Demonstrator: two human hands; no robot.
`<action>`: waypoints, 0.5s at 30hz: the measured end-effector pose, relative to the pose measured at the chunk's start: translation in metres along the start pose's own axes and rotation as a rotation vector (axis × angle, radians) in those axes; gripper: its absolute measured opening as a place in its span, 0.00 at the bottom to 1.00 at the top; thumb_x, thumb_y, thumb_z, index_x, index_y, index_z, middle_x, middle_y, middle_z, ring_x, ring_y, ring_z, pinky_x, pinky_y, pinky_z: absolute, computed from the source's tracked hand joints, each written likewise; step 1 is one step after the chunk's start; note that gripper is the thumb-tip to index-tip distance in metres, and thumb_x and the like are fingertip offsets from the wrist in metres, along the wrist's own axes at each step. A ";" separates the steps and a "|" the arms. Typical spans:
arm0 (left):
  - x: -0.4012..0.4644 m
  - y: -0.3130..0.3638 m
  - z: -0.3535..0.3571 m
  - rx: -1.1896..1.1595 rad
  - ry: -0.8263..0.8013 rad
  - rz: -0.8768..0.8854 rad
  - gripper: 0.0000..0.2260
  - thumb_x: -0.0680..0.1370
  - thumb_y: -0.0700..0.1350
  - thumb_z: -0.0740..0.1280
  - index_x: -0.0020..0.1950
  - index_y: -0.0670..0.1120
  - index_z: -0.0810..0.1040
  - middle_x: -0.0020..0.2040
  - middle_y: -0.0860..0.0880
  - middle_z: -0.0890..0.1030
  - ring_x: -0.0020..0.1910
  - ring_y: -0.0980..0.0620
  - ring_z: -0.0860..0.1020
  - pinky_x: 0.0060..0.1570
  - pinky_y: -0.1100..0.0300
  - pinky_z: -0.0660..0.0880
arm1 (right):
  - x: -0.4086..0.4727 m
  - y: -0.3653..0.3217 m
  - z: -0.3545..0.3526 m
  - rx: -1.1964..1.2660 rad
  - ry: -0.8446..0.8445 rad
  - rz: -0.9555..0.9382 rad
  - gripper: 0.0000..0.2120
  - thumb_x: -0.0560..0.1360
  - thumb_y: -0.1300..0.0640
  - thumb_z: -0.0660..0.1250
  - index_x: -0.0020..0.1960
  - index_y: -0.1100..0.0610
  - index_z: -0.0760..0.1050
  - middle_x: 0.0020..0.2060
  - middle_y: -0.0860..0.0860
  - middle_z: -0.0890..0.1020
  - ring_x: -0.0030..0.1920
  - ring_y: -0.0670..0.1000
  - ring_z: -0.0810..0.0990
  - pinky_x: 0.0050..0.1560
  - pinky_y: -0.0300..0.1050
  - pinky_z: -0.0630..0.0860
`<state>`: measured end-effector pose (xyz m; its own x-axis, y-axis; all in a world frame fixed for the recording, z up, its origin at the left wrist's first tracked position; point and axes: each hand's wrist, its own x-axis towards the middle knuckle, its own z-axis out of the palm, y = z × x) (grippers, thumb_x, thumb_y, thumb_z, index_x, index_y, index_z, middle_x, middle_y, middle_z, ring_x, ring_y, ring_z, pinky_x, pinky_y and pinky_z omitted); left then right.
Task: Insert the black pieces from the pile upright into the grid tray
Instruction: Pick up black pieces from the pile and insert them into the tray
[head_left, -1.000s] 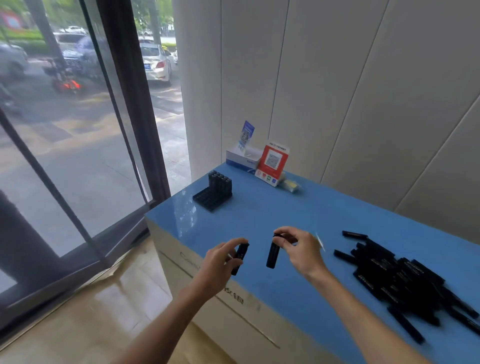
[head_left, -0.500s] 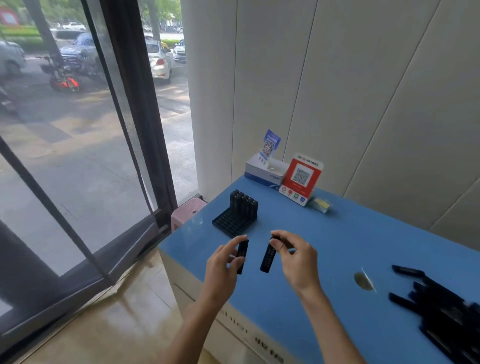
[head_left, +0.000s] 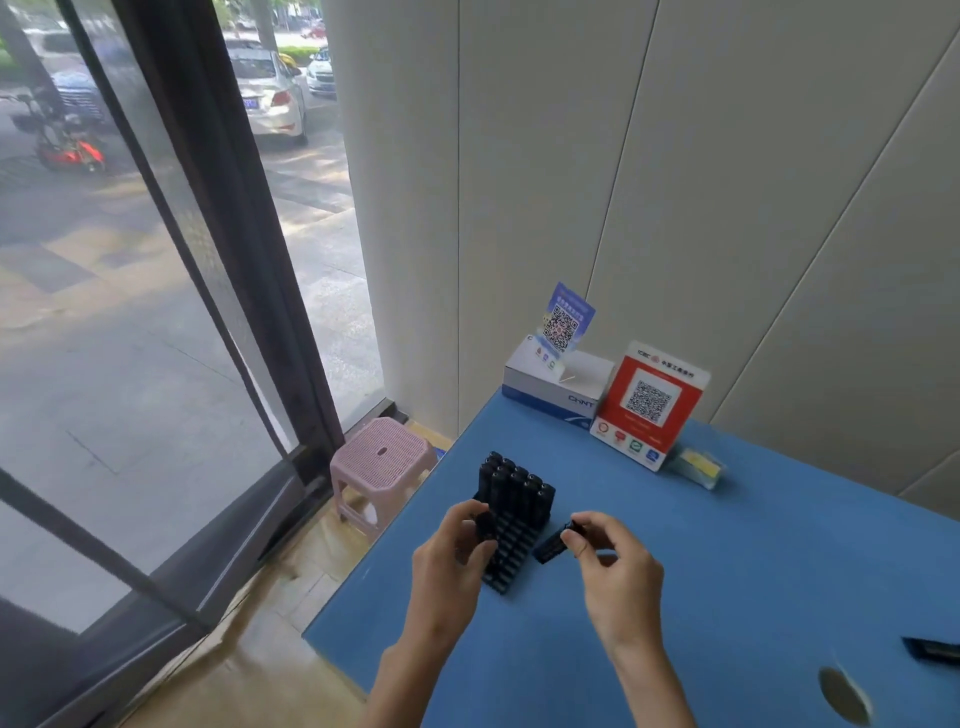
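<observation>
The black grid tray (head_left: 511, 558) lies near the blue table's left edge, with several black pieces (head_left: 514, 486) standing upright in its far rows. My left hand (head_left: 452, 561) pinches one black piece (head_left: 486, 525) over the tray's left side. To the tray's right, my right hand (head_left: 613, 564) pinches another black piece (head_left: 553, 545), tilted, its lower end close to the tray's right edge. One end of a loose black piece (head_left: 932, 649) from the pile shows at the right border; the rest of the pile is out of view.
A white box (head_left: 558, 384) with a blue QR card (head_left: 563, 322), a red QR stand (head_left: 649, 405) and a small yellow packet (head_left: 698, 465) sit at the table's back. A round mark (head_left: 844, 696) is on the blue table (head_left: 753, 571). A pink stool (head_left: 382, 457) stands on the floor left.
Both hands, each with a black piece, have moved forward to the tray. The view swung left, so the pile has slid almost out of the frame on the right.
</observation>
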<state>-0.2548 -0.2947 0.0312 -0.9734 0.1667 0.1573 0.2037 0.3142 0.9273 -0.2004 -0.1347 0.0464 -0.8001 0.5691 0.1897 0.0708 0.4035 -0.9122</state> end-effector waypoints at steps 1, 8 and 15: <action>0.008 -0.002 0.000 -0.001 -0.018 0.007 0.19 0.73 0.34 0.70 0.52 0.58 0.73 0.42 0.54 0.81 0.41 0.60 0.80 0.42 0.71 0.75 | 0.002 0.003 0.005 -0.027 0.009 0.007 0.13 0.71 0.60 0.72 0.42 0.42 0.76 0.38 0.43 0.82 0.42 0.43 0.79 0.42 0.36 0.74; 0.062 -0.018 -0.001 0.004 -0.190 0.063 0.16 0.73 0.34 0.69 0.53 0.53 0.73 0.47 0.58 0.78 0.42 0.62 0.80 0.42 0.71 0.75 | 0.012 0.019 0.042 -0.237 0.134 0.033 0.08 0.70 0.59 0.73 0.45 0.48 0.79 0.38 0.43 0.80 0.41 0.47 0.78 0.43 0.42 0.75; 0.090 -0.035 -0.009 0.007 -0.365 0.118 0.16 0.74 0.34 0.69 0.49 0.55 0.71 0.46 0.58 0.78 0.42 0.63 0.80 0.42 0.71 0.75 | 0.018 0.011 0.074 -0.471 0.165 0.056 0.07 0.70 0.60 0.73 0.47 0.54 0.81 0.35 0.41 0.77 0.41 0.49 0.76 0.40 0.38 0.71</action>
<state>-0.3507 -0.2995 0.0158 -0.8420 0.5233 0.1309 0.3145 0.2792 0.9073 -0.2582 -0.1728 0.0126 -0.6851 0.6896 0.2347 0.4026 0.6270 -0.6670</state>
